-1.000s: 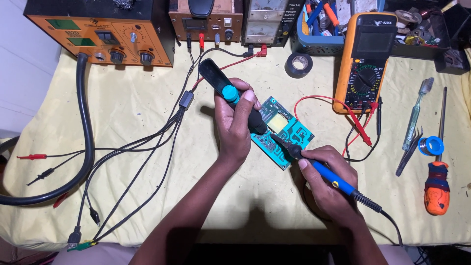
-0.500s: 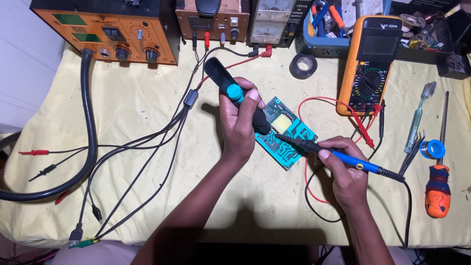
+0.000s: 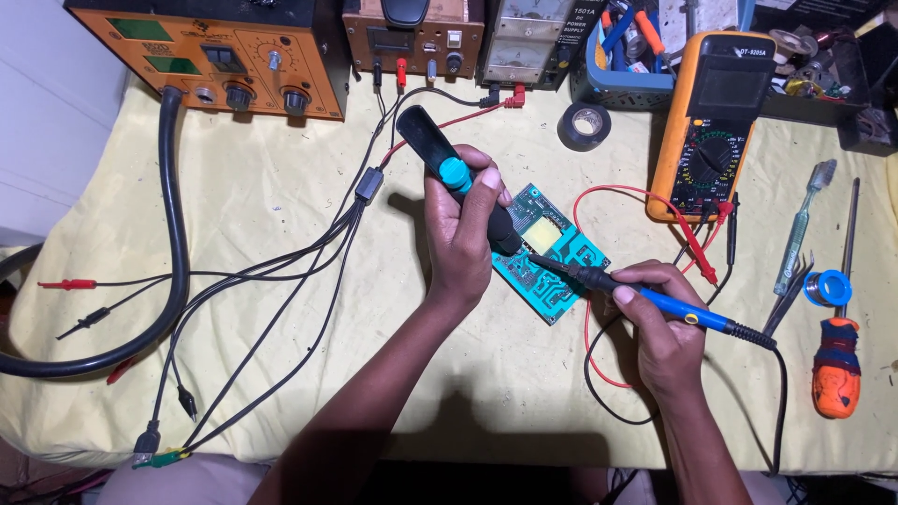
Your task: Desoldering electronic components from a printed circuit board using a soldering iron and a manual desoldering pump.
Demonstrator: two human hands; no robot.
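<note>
My left hand (image 3: 461, 224) grips a black desoldering pump (image 3: 432, 151) with a teal button, its nose pointing down onto a green circuit board (image 3: 557, 257) that lies on the yellow cloth. My right hand (image 3: 657, 323) holds a blue-handled soldering iron (image 3: 675, 308) like a pen. The iron's dark tip rests on the board just right of the pump's nose. The board's left edge is hidden under my left hand.
An orange multimeter (image 3: 711, 122) with red and black probes lies right of the board. Behind stand an orange station (image 3: 215, 51) and power supplies (image 3: 412, 37). A tape roll (image 3: 586, 124), toothbrush (image 3: 803, 229), solder spool (image 3: 827, 288) and orange screwdriver (image 3: 835, 365) lie at right. Cables (image 3: 281, 281) and a thick black hose (image 3: 173, 243) cross the left.
My right hand has drawn back to the right, flattening the iron so that it reaches the board from the right. The pump stays on the board.
</note>
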